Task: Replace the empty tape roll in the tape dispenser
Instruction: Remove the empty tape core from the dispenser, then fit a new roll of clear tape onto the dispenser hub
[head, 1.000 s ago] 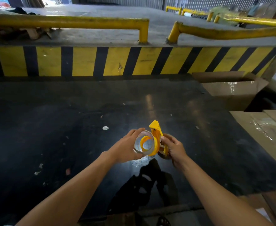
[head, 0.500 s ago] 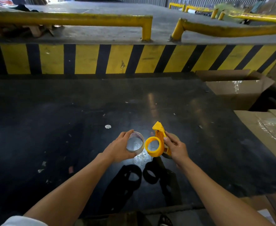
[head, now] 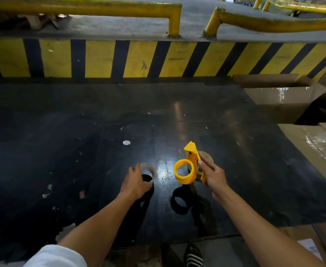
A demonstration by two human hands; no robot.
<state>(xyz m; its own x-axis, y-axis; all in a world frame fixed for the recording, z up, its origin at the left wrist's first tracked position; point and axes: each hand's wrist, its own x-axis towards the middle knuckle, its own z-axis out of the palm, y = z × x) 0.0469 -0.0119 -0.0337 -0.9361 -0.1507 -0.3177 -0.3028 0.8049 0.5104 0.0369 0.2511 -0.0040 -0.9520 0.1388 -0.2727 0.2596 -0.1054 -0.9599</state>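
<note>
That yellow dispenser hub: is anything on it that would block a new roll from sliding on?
Nothing visible does. The hub of the dispenser in the right hand is bare. The spent core is off it, held apart in the left hand. A roll partly shows behind the right hand.

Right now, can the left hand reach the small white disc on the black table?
Probably yes: the white disc lies on bare table just beyond the left hand, but that hand holds the empty tape core.
</note>
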